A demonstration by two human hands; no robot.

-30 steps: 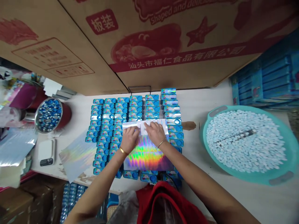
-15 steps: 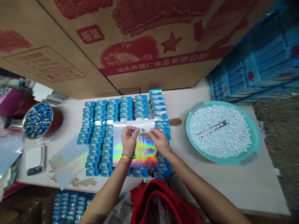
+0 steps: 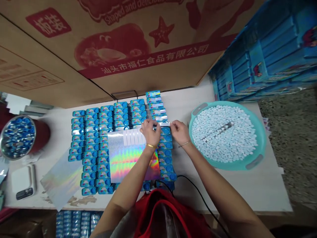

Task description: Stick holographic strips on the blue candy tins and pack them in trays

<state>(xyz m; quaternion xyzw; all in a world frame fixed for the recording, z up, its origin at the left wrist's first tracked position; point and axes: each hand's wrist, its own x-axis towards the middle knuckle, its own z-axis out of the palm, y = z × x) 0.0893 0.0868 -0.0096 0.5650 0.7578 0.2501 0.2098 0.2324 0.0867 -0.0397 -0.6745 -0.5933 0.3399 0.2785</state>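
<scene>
My left hand (image 3: 151, 133) pinches one end of a narrow silvery sticker strip (image 3: 163, 124). The other end is between the fingertips of my right hand (image 3: 180, 133). Held nearly level, the strip lies over the rightmost row of small blue boxes (image 3: 165, 145), near its upper middle; whether it touches them I cannot tell. A rainbow-shiny sticker sheet (image 3: 123, 162) rests on the boxes below my left hand, with pale blank bars along its upper part. More rows of blue boxes (image 3: 90, 142) stand left of the sheet.
A turquoise basin (image 3: 260, 145) full of pale tablets sits at right. Blue display cartons (image 3: 247, 72) are stacked behind it. A large cardboard box (image 3: 138, 76) walls the back. At left are a pot of blue wrapped pieces (image 3: 42, 134), a white device (image 3: 22, 181) and another shiny sheet (image 3: 61, 178).
Both hands have moved from above the sheet to the right-hand row of boxes, bringing the strip along. They are now further apart, with the strip stretched between them. The camera view has shifted.
</scene>
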